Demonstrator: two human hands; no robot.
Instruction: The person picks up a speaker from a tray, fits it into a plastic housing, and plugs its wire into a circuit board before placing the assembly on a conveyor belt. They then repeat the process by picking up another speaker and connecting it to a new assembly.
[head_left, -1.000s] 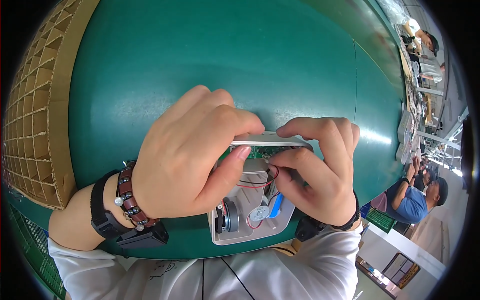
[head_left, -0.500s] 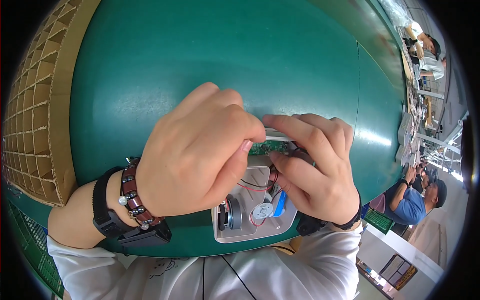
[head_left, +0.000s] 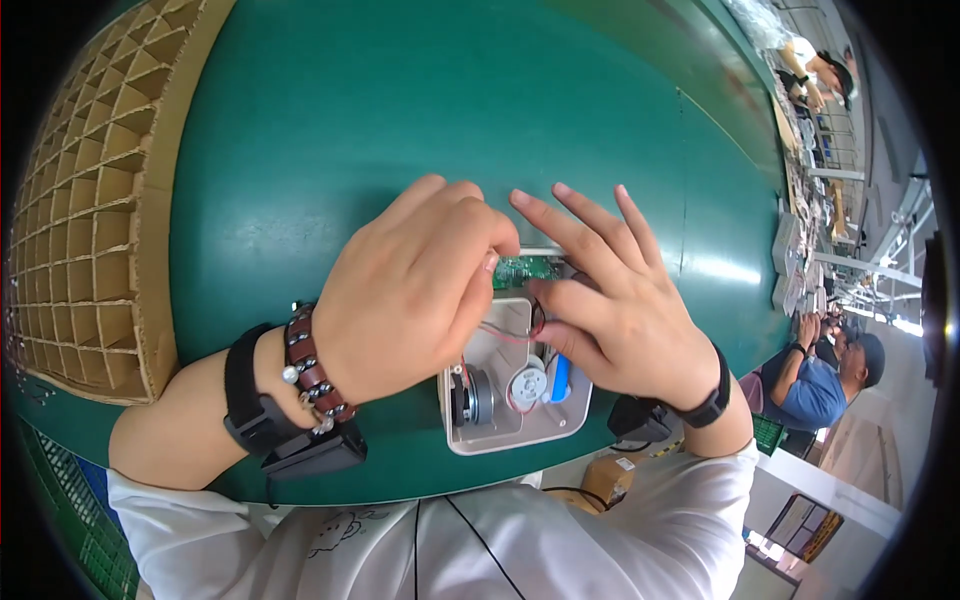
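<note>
A light grey plastic housing [head_left: 515, 440] lies open on the table in front of me. Inside sit a round speaker [head_left: 476, 398], a silver motor [head_left: 527, 388] and a blue block [head_left: 560, 380]. Just beyond it is a green circuit board [head_left: 525, 270] with a pale edge behind it. My left hand [head_left: 405, 285] is closed at the board's left edge, thumb and forefinger pinching there; its grip is partly hidden. My right hand [head_left: 625, 310] pinches thin red and black wires [head_left: 538, 322] between thumb and forefinger above the housing, its other fingers spread.
A divided cardboard box [head_left: 110, 215] stands at the left on the green table [head_left: 450, 100]. Green crates [head_left: 70, 510] show at lower left, and a brown carton [head_left: 608, 478] sits below the table edge. Other people [head_left: 820, 385] work along the right.
My right hand's outer fingers have lifted away from the board's far edge and spread, while its thumb and forefinger have closed on the wires. My left hand keeps its pinch.
</note>
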